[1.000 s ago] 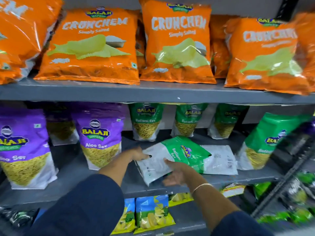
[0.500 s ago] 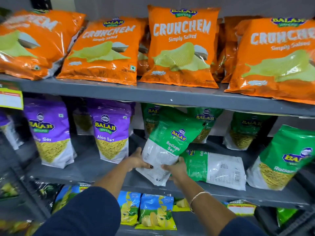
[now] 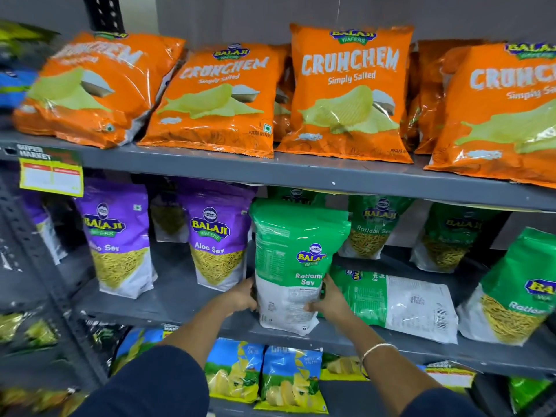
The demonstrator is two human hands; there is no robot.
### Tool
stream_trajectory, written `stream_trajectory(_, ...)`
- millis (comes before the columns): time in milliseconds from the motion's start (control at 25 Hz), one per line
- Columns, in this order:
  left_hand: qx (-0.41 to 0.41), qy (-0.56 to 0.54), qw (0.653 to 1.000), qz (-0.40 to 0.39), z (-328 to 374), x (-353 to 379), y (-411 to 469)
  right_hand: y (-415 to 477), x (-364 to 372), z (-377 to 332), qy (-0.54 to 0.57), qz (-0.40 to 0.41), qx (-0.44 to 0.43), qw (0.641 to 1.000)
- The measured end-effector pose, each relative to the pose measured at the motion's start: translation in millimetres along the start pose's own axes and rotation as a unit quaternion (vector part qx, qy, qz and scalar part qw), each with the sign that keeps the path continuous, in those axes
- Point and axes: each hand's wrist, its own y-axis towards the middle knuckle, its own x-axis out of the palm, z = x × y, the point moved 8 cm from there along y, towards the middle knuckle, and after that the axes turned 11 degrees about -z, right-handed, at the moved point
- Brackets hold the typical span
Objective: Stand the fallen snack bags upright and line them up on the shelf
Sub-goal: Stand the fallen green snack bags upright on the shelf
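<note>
A green and white Ratlami Sev bag (image 3: pixel 296 260) stands upright near the front edge of the grey middle shelf (image 3: pixel 186 299). My left hand (image 3: pixel 239 296) presses its lower left side and my right hand (image 3: pixel 331 299) grips its lower right side. Just to its right a second green Ratlami Sev bag (image 3: pixel 400 299) lies flat on its back. More green bags (image 3: pixel 376 227) stand behind, and another green bag (image 3: pixel 517 290) stands at the far right front.
Two purple Aloo Sev bags (image 3: pixel 115 239) (image 3: pixel 218 242) stand to the left on the same shelf. Orange Crunchem bags (image 3: pixel 349 91) lean along the shelf above. Blue chip bags (image 3: pixel 290 380) fill the shelf below. A yellow price tag (image 3: pixel 51 174) hangs at the left.
Both hands lifted the green bag from lying tilted on the shelf to standing upright. The camera view shifted left and nearer.
</note>
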Motion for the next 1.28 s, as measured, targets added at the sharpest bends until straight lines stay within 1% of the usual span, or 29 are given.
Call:
stream_trajectory(40, -0.010, -0.002, 1.000, -0.009, -1, 0, -3, 2, 0, 1, 0.003, 0.002, -0.004, 1.000)
stream_trajectory(160, -0.035, -0.061, 0.997, -0.024, -9, -1, -4, 6, 1, 6, 0.015, -0.003, -0.008, 1.000)
stream_trajectory(240, -0.025, -0.082, 0.996, -0.017, -11, -7, -6, 6, 0, 3, -0.015, 0.004, -0.009, 1.000)
stream_trajectory(280, -0.016, -0.090, 0.996, -0.015, -11, -10, -8, 7, -2, 0, -0.054, 0.019, -0.010, 0.998)
stream_trajectory(360, -0.002, -0.100, 0.995, -0.026, -13, -12, -13, 7, -5, -6, -0.128, 0.075, -0.004, 0.989)
stream_trajectory(440, 0.002, -0.093, 0.995, -0.040, -19, -11, -13, 7, 0, -4, -0.088, 0.089, 0.012, 0.992)
stream_trajectory(520, 0.003, -0.081, 0.996, -0.049, -24, -7, -8, 12, 7, -3, -0.049, 0.064, 0.006, 0.997)
stream_trajectory(560, 0.006, -0.052, 0.997, -0.050, -23, -3, -4, 13, 11, -4, -0.052, 0.027, -0.005, 0.998)
stream_trajectory(640, 0.027, 0.022, 0.999, -0.030, -10, 3, 3, 14, 34, -10, -0.084, -0.095, -0.007, 0.992)
stream_trajectory(680, 0.034, 0.066, 0.997, -0.015, 0, 7, 2, 12, 44, -10, -0.094, -0.135, 0.004, 0.986)
stream_trajectory(720, 0.031, 0.097, 0.995, -0.008, 8, 11, 1, 10, 53, -9, -0.101, -0.153, 0.009, 0.983)
stream_trajectory(760, 0.026, 0.111, 0.993, -0.010, 13, 14, 0, 11, 56, -9, -0.111, -0.140, 0.007, 0.984)
stream_trajectory(800, 0.027, 0.095, 0.995, -0.025, 11, 16, 2, 10, 53, -11, -0.136, -0.115, 0.006, 0.984)
stream_trajectory(840, 0.028, 0.051, 0.997, -0.051, 10, 16, 0, 7, 49, -12, -0.141, -0.098, 0.004, 0.985)
stream_trajectory(880, 0.030, -0.007, 0.996, -0.079, 7, 12, 0, 4, 43, -14, -0.131, -0.091, -0.001, 0.987)
stream_trajectory(920, 0.016, -0.048, 0.994, -0.095, 0, 5, -1, 1, 38, -16, -0.095, -0.101, -0.002, 0.990)
stream_trajectory(960, 0.005, -0.070, 0.992, -0.104, -2, -1, -5, -1, 32, -18, -0.065, -0.115, -0.010, 0.991)
stream_trajectory(1000, -0.008, -0.071, 0.993, -0.097, -4, -9, -7, -2, 28, -18, -0.048, -0.125, -0.008, 0.991)
stream_trajectory(1080, -0.005, -0.077, 0.995, -0.064, -1, -18, -8, -2, 19, -23, -0.050, -0.132, -0.008, 0.990)
stream_trajectory(1200, 0.022, -0.061, 0.998, 0.020, 15, -22, -10, -3, 10, -26, -0.030, -0.104, -0.001, 0.994)
stream_trajectory(1280, 0.027, -0.036, 0.996, 0.072, 28, -20, -16, -5, 8, -23, -0.023, -0.099, 0.007, 0.995)
